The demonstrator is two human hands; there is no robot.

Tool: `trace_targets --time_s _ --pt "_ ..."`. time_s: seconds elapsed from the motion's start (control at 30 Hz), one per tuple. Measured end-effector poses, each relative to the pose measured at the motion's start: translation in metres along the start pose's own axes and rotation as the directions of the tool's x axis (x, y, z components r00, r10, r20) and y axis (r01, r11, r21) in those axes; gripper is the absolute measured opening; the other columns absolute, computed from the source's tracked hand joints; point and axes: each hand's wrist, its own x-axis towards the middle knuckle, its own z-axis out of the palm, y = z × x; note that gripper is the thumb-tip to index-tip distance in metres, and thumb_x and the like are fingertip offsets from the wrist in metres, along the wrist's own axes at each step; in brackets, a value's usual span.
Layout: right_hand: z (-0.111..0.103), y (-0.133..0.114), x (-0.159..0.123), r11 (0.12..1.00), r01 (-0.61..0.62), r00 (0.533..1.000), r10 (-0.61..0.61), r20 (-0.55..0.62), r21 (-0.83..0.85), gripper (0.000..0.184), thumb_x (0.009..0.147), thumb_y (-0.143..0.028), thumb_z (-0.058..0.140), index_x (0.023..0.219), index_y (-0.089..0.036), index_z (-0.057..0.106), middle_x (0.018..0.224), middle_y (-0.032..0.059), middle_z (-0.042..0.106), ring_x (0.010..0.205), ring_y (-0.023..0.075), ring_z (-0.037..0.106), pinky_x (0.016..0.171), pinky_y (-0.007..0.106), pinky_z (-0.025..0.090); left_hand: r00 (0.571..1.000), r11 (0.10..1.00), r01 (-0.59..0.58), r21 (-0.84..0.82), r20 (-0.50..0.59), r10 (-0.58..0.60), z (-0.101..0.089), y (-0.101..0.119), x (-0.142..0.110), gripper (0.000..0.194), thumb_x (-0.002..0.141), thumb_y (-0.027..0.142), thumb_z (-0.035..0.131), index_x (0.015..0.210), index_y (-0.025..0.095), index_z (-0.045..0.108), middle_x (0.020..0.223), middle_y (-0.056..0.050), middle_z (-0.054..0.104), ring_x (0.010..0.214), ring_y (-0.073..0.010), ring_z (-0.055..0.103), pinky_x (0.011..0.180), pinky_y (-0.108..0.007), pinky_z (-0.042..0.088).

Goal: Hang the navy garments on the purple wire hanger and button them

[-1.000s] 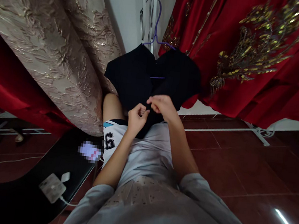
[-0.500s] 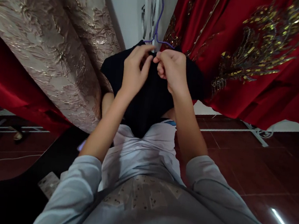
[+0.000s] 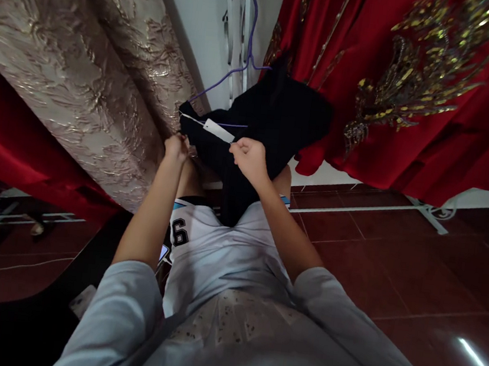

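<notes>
A black garment [image 3: 280, 113] hangs partly on a purple wire hanger [image 3: 228, 77], whose left arm shows bare above the cloth. My left hand [image 3: 176, 146] is closed at the garment's left edge, its fingertips pinching the cloth. To the right, my right hand [image 3: 250, 157] pinches the garment's upper edge near the middle, thumb against finger. Between the hands lies a white tag [image 3: 219, 130] on a thin string, reaching towards my right fingertips. The garment's lower part drapes down between my legs, over white shorts [image 3: 201, 243].
A beige textured gold-patterned fabric [image 3: 119, 72] hangs close on the left. Red satin with gold sequins [image 3: 412, 85] hangs on the right. Behind the hanger stands a white metal rack [image 3: 246, 23]; a rack foot [image 3: 428, 214] rests on the red tiled floor [image 3: 366, 245]. A black surface [image 3: 9, 320] lies lower left.
My hands have come down and apart, the left one further left. The garment's left side has been drawn down off the hanger arm, and the white tag now shows.
</notes>
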Motion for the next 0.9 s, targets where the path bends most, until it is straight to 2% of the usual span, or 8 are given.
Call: trace_targets --time_s 0.17,0.27,0.37,0.43,0.57,0.67,0.8,0.9 --pt "-0.025 0.043 -0.027 0.964 -0.204 0.934 0.244 -0.259 0.172 0.026 0.093 -0.037 0.048 0.085 -0.016 0.060 0.070 0.0012 0.058 0.063 0.0105 0.056 0.059 0.020 0.041 0.947 0.953 0.121 0.279 0.255 -0.195 -0.022 -0.049 -0.030 0.019 0.092 0.000 0.057 0.078 0.013 0.057 0.066 -0.004 0.059 0.055 -0.0153 0.061 0.054 -0.024 0.052" --pt "-0.030 0.058 -0.035 0.988 -0.099 0.948 0.131 -0.290 0.123 0.027 0.089 -0.040 0.057 0.097 -0.015 0.062 0.091 0.0071 0.068 0.085 0.0141 0.065 0.076 0.023 0.050 0.851 0.909 -0.087 0.408 0.505 -0.145 -0.013 -0.041 -0.047 0.020 0.085 0.001 0.067 0.070 0.013 0.061 0.066 -0.004 0.059 0.056 -0.0145 0.058 0.055 -0.022 0.049" --pt "-0.021 0.053 -0.033 0.997 0.050 0.996 -0.046 -0.081 0.050 0.050 0.081 -0.042 0.074 0.120 -0.015 0.060 0.124 0.0123 0.067 0.116 0.0196 0.063 0.102 0.030 0.047 0.666 0.880 -0.395 0.264 0.742 0.077 0.012 -0.020 -0.075 0.013 0.086 0.013 0.074 0.076 0.014 0.066 0.078 -0.005 0.063 0.074 -0.0167 0.064 0.072 -0.025 0.054" --pt "-0.013 0.041 -0.031 0.995 0.095 0.991 -0.098 0.086 0.039 0.051 0.082 -0.037 0.073 0.125 -0.014 0.058 0.130 0.0130 0.064 0.123 0.0213 0.060 0.108 0.032 0.044 0.584 0.844 -0.510 0.165 0.787 0.199 0.029 -0.008 -0.096 0.010 0.087 0.021 0.076 0.084 0.015 0.069 0.097 -0.009 0.067 0.098 -0.0212 0.067 0.089 -0.029 0.055" --pt "-0.018 0.005 -0.029 0.998 0.048 0.955 -0.058 0.290 0.040 0.015 0.090 -0.021 0.054 0.098 -0.013 0.063 0.097 0.0073 0.068 0.093 0.0188 0.065 0.085 0.028 0.053 0.539 0.814 -0.566 0.128 0.805 0.248 0.032 -0.012 -0.115 0.020 0.094 0.036 0.072 0.094 0.017 0.069 0.112 -0.011 0.067 0.115 -0.0236 0.064 0.098 -0.031 0.052" --pt "-0.033 -0.014 -0.013 0.995 0.091 0.928 -0.072 0.367 -0.034 0.007 0.086 -0.018 0.057 0.084 -0.015 0.063 0.083 0.0036 0.065 0.083 0.0178 0.063 0.076 0.027 0.054 0.487 0.831 -0.504 0.236 0.872 0.048 0.004 -0.035 -0.104 0.043 0.099 0.056 0.057 0.088 0.016 0.068 0.090 -0.009 0.068 0.091 -0.0228 0.068 0.084 -0.029 0.056" --pt "-0.029 -0.003 0.036 0.961 0.268 0.960 -0.261 0.101 -0.065 0.025 0.082 -0.009 0.059 0.102 -0.018 0.069 0.113 0.0056 0.069 0.122 0.0203 0.060 0.109 0.032 0.047 0.329 0.546 -0.734 0.404 0.915 -0.235 -0.046 -0.052 -0.077 0.041 0.093 0.055 0.064 0.084 0.015 0.066 0.075 -0.006 0.066 0.069 -0.0225 0.064 0.066 -0.028 0.052" --pt "-0.021 0.026 0.068 0.985 0.165 0.986 -0.167 -0.029 -0.051 0.012 0.089 -0.018 0.059 0.096 -0.017 0.068 0.103 0.0073 0.071 0.116 0.0229 0.064 0.108 0.037 0.050 0.352 0.198 -0.892 0.405 0.901 -0.254 -0.075 -0.040 -0.047 0.028 0.094 0.041 0.061 0.094 0.013 0.065 0.080 -0.009 0.068 0.073 -0.0231 0.064 0.074 -0.030 0.051"
